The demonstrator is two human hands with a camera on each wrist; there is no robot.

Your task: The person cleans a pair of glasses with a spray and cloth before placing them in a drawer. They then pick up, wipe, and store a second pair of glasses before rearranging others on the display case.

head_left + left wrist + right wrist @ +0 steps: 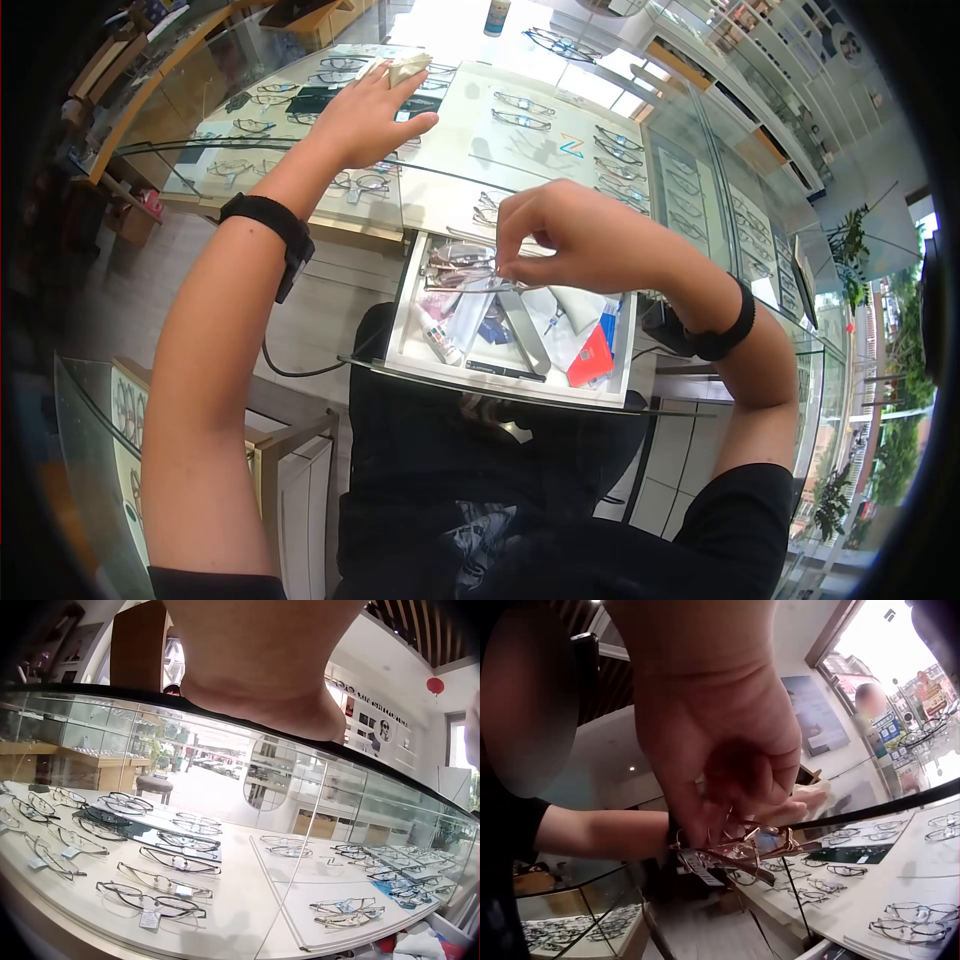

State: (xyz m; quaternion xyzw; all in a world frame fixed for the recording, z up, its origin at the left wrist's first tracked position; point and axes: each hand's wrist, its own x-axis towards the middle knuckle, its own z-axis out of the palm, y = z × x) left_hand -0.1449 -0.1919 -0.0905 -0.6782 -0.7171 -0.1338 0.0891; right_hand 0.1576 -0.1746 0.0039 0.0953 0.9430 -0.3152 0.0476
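Observation:
My left hand (370, 118) rests on the glass countertop at the back left, fingers stretched out over a crumpled whitish cloth (408, 68). In the left wrist view only its wrist and heel show, at the counter's dark edge. Over the open drawer (625, 350), my right hand (590, 235) pinches eyeglasses (742, 851) between thumb and fingers. They have thin metal rims, brownish temples and a white tag; the frames overlap, and I cannot tell how many pairs there are. In the head view these eyeglasses overlap the drawer's left part.
Inside the drawer lie a small white bottle (440, 338), a grey eyeglass case (524, 332), a red card (590, 358) and a black pen-like stick (505, 371). Rows of eyeglasses (154, 900) sit under the glass. A bottle (496, 17) stands farther back.

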